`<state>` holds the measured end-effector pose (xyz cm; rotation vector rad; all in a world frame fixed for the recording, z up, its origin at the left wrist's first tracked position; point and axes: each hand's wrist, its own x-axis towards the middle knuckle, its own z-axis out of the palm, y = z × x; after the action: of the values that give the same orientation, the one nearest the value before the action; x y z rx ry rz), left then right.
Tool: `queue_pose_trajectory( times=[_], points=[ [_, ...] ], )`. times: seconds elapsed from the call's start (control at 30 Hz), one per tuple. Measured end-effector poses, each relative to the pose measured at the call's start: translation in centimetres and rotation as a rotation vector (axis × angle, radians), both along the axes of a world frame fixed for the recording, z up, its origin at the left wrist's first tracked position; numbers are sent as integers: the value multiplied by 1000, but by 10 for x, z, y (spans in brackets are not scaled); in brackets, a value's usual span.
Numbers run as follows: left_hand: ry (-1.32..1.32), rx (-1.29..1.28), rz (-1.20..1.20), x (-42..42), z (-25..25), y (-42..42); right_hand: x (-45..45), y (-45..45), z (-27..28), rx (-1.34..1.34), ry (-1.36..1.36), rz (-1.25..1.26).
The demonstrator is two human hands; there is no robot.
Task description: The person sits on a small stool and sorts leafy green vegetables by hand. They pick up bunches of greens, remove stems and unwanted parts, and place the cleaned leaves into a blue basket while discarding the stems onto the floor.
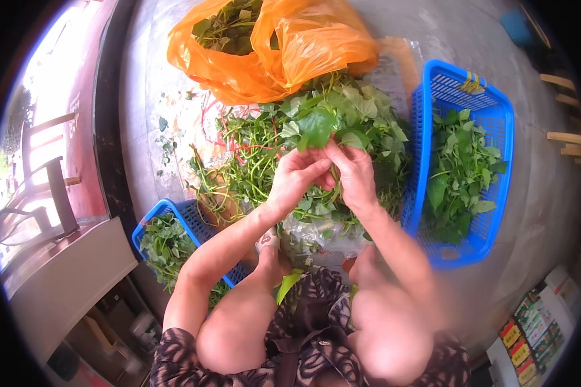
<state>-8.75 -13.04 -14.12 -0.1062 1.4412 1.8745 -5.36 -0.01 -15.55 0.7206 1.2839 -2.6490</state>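
Note:
Both my hands meet over a heap of leafy green vines (363, 104) piled before me. My left hand (298, 171) pinches a leafy sprig (317, 126), whose broad leaves stick out past the fingertips. Close against it, my right hand (352, 169) grips the same sprig with thumb and forefinger. The exact hold on the stem is partly hidden by the fingers. Bare stems (252, 169) lie tangled to the left of the hands, with a thin red tie (244, 147) among them.
An orange plastic bag (319, 43) holding more vines stands beyond the heap. To the right is a blue plastic basket (419, 159) with leafy sprigs (457, 169). Another blue basket (193, 225) with greens stands by my left knee. Stacked printed boxes (530, 334) sit at lower right.

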Motion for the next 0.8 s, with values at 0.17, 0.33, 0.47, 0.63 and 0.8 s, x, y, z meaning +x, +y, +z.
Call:
queue_pose_trajectory(
  times=[0.17,0.33,0.47,0.63,0.8],
  points=[
    [-125,298,67,1,-12,-5,1,-11,13,-59,-28,-161],
    [-303,293,260,6,-3,11,1,-8,-8,781,371,-199],
    [-366,303,339,16,-5,11,8,2,-1,1029,539,-11],
    [-448,326,598,-20,-19,-7,51,-22,17,834,810,214],
    [-331,270,344,-8,-8,-12,30,6,25,430,-22,61]
  ],
)
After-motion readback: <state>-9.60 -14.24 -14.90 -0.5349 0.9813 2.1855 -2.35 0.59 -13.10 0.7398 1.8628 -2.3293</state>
